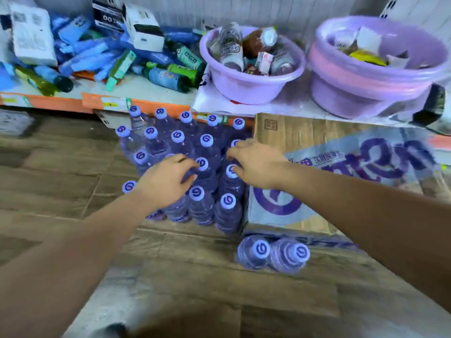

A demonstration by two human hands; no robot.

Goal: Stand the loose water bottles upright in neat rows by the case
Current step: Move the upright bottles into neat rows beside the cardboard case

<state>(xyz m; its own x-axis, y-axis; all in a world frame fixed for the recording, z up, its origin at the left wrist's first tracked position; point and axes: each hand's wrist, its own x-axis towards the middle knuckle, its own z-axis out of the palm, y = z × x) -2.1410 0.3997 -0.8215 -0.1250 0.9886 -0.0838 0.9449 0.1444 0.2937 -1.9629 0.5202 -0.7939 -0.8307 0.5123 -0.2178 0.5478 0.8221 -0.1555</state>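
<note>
Several purple-tinted water bottles [180, 147] with lilac caps stand upright in rows on the wooden floor, left of the cardboard case [324, 172]. My left hand [163, 181] hovers over the middle rows, fingers curled around a bottle neck near one cap [202, 163]. My right hand [256, 164] reaches in from the case side, its fingers curled at the bottles of the rightmost column near a cap [231, 171]. Two more bottles [271, 254] stand together in front of the case, apart from the rows.
A low shelf [151, 90] behind the rows holds blue packets, boxes and dark bottles. Two lilac plastic basins [251, 81] [371, 76] with snacks sit on it to the right. Bare wooden floor [61, 181] lies to the left and front.
</note>
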